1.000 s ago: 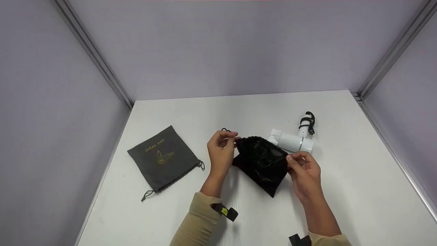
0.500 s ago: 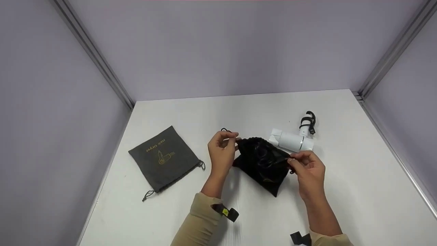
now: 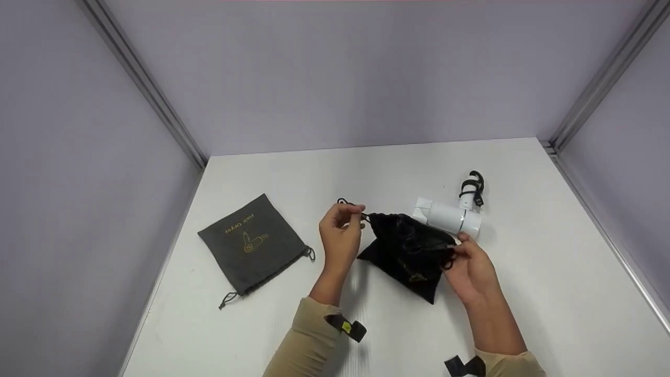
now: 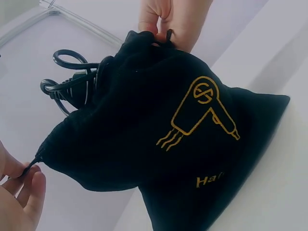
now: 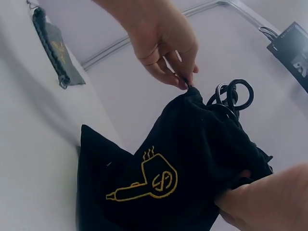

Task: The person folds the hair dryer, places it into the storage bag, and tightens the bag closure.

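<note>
A black drawstring bag (image 3: 400,262) with a gold hair dryer print (image 4: 197,106) is held up between both hands, one lower corner pointing down. My left hand (image 3: 340,235) pinches the drawstring cord at the left end of its mouth. On the opposite side, my right hand (image 3: 475,272) grips the bag's rim; part of its fingers is hidden by the cloth. Loops of black cable (image 4: 77,86) stick out of the mouth in the left wrist view. The rest of the contents is hidden inside.
Behind the bag lies a white hair dryer (image 3: 445,217), a black cord (image 3: 471,186) wound round its handle. A grey drawstring bag (image 3: 251,248) lies flat at the left of the white table (image 3: 183,324). Pale panels (image 3: 314,78) rise around the table.
The right hand has shifted right and slightly down, changing its hold on the rim. The bag has moved a little to the right with it. The left hand stays nearly in place.
</note>
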Available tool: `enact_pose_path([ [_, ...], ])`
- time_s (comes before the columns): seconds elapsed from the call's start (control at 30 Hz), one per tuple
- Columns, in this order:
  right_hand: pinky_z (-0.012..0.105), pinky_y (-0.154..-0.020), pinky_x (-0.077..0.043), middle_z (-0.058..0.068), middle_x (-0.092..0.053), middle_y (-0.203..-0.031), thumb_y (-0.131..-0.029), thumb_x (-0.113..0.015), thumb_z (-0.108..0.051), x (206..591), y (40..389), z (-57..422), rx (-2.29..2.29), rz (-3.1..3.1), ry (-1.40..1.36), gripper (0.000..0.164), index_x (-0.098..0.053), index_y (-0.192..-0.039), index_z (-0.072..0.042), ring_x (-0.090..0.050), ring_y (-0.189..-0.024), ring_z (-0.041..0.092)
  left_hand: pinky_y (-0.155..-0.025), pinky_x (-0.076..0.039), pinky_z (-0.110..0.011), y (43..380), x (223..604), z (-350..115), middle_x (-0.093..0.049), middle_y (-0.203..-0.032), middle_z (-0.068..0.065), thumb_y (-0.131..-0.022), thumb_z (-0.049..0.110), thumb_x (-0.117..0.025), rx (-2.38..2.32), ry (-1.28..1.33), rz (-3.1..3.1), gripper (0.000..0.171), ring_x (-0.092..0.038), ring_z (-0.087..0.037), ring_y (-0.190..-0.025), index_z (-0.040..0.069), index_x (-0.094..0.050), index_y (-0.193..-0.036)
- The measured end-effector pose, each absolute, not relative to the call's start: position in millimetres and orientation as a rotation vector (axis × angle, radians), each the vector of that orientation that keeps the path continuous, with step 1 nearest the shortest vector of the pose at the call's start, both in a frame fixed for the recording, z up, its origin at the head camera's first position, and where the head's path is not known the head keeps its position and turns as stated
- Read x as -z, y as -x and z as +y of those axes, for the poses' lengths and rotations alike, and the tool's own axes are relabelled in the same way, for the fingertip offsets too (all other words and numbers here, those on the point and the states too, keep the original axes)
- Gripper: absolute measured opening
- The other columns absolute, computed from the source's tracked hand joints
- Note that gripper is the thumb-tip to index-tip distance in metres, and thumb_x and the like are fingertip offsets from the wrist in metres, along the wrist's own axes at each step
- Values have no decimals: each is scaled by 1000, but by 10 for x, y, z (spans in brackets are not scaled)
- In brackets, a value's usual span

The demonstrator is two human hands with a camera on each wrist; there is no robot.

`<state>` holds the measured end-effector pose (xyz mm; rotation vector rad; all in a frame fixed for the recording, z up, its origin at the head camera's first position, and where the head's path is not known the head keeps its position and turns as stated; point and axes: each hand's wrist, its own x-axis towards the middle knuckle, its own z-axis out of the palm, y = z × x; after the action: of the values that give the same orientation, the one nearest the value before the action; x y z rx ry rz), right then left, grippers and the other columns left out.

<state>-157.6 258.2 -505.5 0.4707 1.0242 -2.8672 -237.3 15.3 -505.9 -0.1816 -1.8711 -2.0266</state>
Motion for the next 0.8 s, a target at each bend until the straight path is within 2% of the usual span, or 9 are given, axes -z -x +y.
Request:
enact_pose_path([
  [0.1,24,-75,-37,-2,-42,-93,-105,-21,3,5052,1601,2588,2872,1154,-361,32,-45,-99,-17,-43,-85,12,-75,-66,-40,2386,5039,163,-77,-102,-16,-99,-6,-65,2043,203,-1851,9,-73,-31,-88,-1,-71,-95],
  [0.23,23,-69,-38,-3,-48,-89,-106,-32,4,5042,1642,2563,2772,1649,-302,33,-57,-94,-13,-43,-79,11,-73,-66,-45,2408,5005,159,-74,-104,-17,-101,-7,-62,2048,247,-1835,10,-72,-33,-89,-2,-70,-98],
  [0.4,22,-67,-50,-1,-60,-94,-103,-47,5,5008,1667,2548,2447,2270,-374,18,-65,-100,2,-55,-77,11,-74,-66,-40,2422,4980,146,-74,-104,-16,-102,-5,-61,2035,249,-1853,11,-73,-32,-89,0,-71,-101],
  [0.47,21,-72,-54,1,-63,-99,-104,-49,5,4992,1668,2557,2284,2454,-337,20,-69,-106,6,-60,-82,10,-74,-66,-38,2425,4971,144,-74,-104,-16,-102,-5,-62,2031,241,-1859,11,-73,-31,-89,1,-71,-101],
  [0.67,17,-79,-51,12,-65,-114,-107,-45,-1,4936,1615,2611,1827,2765,-161,38,-80,-119,-7,-59,-92,8,-74,-65,-38,2412,4967,156,-75,-102,-14,-102,-3,-64,2029,254,-1847,10,-72,-28,-88,2,-71,-97],
  [0.8,19,-74,-51,11,-69,-112,-104,-52,-4,4974,1529,2593,1705,2863,-231,31,-82,-113,-9,-61,-86,8,-74,-65,-38,2341,5024,153,-77,-102,-13,-101,-2,-66,2025,248,-1854,9,-73,-27,-86,2,-72,-97],
])
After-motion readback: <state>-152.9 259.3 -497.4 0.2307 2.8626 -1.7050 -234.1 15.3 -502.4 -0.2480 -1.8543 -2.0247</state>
